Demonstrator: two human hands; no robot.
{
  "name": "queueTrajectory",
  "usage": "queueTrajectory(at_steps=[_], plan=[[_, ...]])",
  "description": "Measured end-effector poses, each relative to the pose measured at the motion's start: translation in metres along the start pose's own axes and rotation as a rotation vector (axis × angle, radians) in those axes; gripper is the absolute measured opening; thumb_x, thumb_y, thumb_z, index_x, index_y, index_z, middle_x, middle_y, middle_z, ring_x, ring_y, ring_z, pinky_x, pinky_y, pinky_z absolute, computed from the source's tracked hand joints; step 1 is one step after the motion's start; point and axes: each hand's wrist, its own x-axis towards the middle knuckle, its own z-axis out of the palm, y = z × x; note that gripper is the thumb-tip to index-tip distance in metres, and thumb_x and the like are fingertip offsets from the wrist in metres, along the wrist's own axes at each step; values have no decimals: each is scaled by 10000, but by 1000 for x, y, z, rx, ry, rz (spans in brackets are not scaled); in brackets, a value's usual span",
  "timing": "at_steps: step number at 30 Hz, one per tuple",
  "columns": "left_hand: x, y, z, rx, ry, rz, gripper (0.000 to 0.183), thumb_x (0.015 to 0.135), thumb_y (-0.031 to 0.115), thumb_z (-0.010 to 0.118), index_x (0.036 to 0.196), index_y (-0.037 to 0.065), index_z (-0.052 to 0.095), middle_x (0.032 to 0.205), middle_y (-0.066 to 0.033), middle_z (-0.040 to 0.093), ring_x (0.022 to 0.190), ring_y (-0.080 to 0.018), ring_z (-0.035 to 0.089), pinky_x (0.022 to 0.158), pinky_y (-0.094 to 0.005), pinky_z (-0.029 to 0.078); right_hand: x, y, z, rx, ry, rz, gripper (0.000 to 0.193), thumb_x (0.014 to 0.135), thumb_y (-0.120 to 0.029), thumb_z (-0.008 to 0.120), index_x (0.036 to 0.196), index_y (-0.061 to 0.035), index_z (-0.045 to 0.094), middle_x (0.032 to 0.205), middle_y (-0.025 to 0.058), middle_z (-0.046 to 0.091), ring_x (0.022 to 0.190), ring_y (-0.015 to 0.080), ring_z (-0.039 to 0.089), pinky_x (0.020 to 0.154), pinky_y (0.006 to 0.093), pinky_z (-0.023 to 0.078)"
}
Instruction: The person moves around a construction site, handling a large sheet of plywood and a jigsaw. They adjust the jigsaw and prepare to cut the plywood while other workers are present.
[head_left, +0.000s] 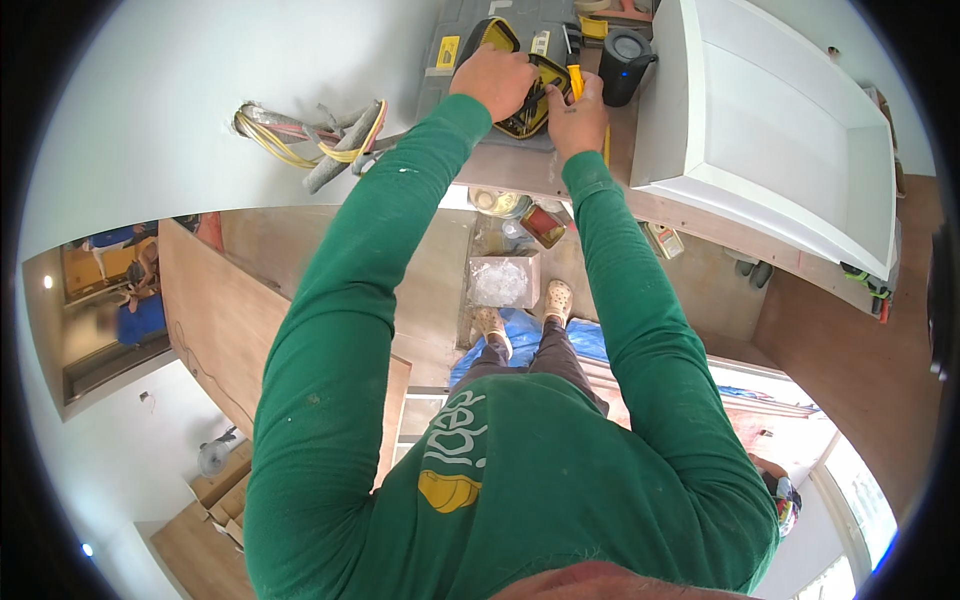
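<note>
- Two green sleeves [340,290] are spanning the scene from the near side to the far desk [510,170]; below, pale clogs [558,300] are standing beside a blue sheet [590,340].
- Just beyond the left clog, a box [534,268] is holding white material on the floor.
- The right hand [578,125] is resting at the pouch's right edge, thumb and fingers narrow beside dark tools [543,97]; I cannot tell whether it is gripping one.
- The left hand [497,82] is curving over the pouch's left part, perhaps steadying it; its fingertips are hiding, so its grip cannot be told.
- The pouch [548,72] is lying open on a gray case [462,22] on the desk, yellow lining showing, probably so its contents are within reach.
- A yellow-handled tool [576,80] is pointing far, close to the right fingers; whether they are holding it is unclear.
- A black speaker [622,70] is standing right of the pouch, seemingly clear of both hands.
- Farther right, a white open box [680,100] is sitting; on the left, cables [350,140] are sticking out of a pale surface.
</note>
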Motion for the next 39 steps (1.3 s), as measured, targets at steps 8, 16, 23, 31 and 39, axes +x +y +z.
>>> queueTrajectory(at_steps=[8, 16, 23, 31, 39], plan=[[1, -5, 14, -254, -219, -378, 164, 861, 227, 726, 955, 113, 798, 969, -144, 758, 924, -366, 726, 830, -492, 577, 3, -2, 0, 32, 4, -19, 418, 910, -217, 745, 1240, -41, 559, 1012, 189, 697, 904, 356, 704, 815, 462, 541], [6, -1, 25, -257, -211, -463, 200, 809, 214, 739, 890, 38, 789, 977, -187, 764, 925, -377, 739, 827, -478, 590, 9, 2, 4, 44, -10, -62, 407, 926, -217, 726, 1248, -39, 552, 1034, 193, 698, 927, 373, 699, 831, 468, 539], [7, -33, 17, -785, 4, -682, 256, 846, 226, 726, 936, -9, 773, 761, -120, 719, 668, -251, 690, 672, -404, 551, 10, 2, 2, -10, 11, -141, 458, 927, -259, 761, 1271, -12, 589, 1022, 166, 689, 854, 276, 680, 814, 402, 544], [1, -32, -15, -1170, 84, -795, 360, 798, 282, 737, 971, -32, 744, 884, -190, 767, 832, -340, 746, 805, -421, 584, 2, 0, -16, 108, -57, -88, 429, 1017, -220, 608, 1372, 18, 574, 1122, 177, 672, 908, 252, 667, 837, 403, 539], [-19, -29, -32, -1359, 577, -670, 209, 932, 20, 484, 1093, 25, 617, 784, -35, 626, 584, -123, 579, 535, -302, 477, -31, -2, -41, 365, -159, 91, 313, 1053, -112, 531, 1349, -40, 600, 940, 53, 664, 670, 84, 590, 630, 258, 508]])
